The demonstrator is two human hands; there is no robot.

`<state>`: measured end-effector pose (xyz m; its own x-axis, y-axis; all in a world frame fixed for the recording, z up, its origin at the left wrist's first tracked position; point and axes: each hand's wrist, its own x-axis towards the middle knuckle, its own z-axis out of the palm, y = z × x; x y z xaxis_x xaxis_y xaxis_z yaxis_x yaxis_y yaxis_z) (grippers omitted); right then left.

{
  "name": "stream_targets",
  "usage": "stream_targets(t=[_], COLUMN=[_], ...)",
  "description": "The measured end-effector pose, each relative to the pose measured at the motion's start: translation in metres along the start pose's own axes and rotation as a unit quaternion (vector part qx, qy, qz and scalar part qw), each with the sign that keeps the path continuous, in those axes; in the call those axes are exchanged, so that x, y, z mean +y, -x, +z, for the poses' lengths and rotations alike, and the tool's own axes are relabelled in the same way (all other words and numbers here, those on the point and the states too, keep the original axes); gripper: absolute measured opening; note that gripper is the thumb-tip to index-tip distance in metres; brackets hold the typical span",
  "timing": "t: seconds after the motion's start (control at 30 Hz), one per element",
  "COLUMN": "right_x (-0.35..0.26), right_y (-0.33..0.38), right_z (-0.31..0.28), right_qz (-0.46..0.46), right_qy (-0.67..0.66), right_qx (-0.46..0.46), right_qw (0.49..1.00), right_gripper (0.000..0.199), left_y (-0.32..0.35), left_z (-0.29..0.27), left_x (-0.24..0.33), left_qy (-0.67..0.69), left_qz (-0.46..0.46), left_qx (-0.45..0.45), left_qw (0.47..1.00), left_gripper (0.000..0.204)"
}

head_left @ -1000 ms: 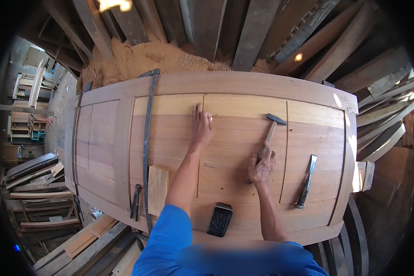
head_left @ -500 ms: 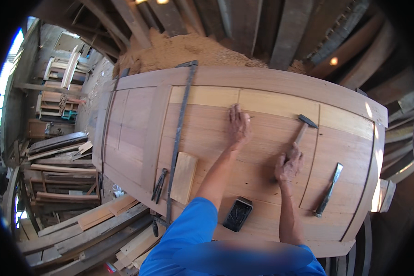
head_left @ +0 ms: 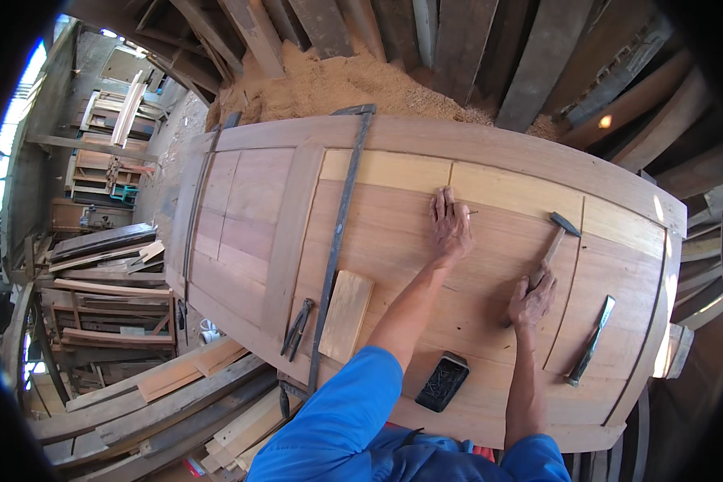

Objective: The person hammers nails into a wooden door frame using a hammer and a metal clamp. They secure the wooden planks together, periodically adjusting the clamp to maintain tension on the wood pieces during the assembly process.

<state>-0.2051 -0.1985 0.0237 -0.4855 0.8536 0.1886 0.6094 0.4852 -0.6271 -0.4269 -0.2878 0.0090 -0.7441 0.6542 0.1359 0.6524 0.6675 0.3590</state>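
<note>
Looking down from the head camera, two bare forearms in blue sleeves reach up from the lower edge onto a large wooden door panel [head_left: 394, 241] lying flat like a table top. Compared with half a second ago, both hands sit in much the same places on the wood and the hammer has not lifted; the view itself has swung slightly, so the panel now tilts less across the frame.

Nearest the body, a small dark rectangular box [head_left: 443, 381], with what look like nails in it, rests on the panel between the two arms. Left of it lie a short pale wooden block [head_left: 345, 315] and dark pincers [head_left: 297, 327]. A long dark metal bar clamp [head_left: 339, 241] crosses the panel from near edge to far edge.

The right hand [head_left: 532, 297] is wrapped tight around the wooden handle of a hammer [head_left: 553, 241], whose dark head points away from the body. To its right lies a chisel [head_left: 591, 341] with a dark handle.

Farther out, the left hand [head_left: 450, 225] lies flat, fingers spread, with a thin nail [head_left: 471, 213] at its fingertips; whether it pinches the nail cannot be told.

Beyond the panel, a heap of sawdust [head_left: 337, 84] lies under dark leaning planks. No labels or signs are legible.
</note>
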Motion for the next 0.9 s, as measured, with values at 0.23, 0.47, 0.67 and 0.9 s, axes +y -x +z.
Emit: stream_targets(t=[0.23,0.47,0.67,0.9], right_x=[-0.004,-0.011,-0.008,-0.008], right_y=[-0.005,-0.003,-0.002,-0.005], right_z=[-0.003,0.003,0.001,0.001], right_qz=[0.055,0.037,0.038,0.082], right_qy=[0.015,0.017,0.023,0.038], right_qx=[-0.044,-0.020,-0.021,-0.054], right_qw=[0.997,0.999,0.999,0.994], right_gripper=[0.052,0.053,0.050,0.048], left_y=[0.002,0.010,0.025,0.052], left_z=[0.001,-0.026,-0.108,-0.117], left_x=[-0.005,-0.053,-0.163,-0.235], left_qy=[0.042,0.237,0.123,0.112], left_qz=[0.000,0.069,0.035,-0.098], left_qx=[-0.011,0.132,0.217,0.126], left_qw=[0.999,0.960,0.968,0.981], left_gripper=[0.032,0.016,0.018,0.022])
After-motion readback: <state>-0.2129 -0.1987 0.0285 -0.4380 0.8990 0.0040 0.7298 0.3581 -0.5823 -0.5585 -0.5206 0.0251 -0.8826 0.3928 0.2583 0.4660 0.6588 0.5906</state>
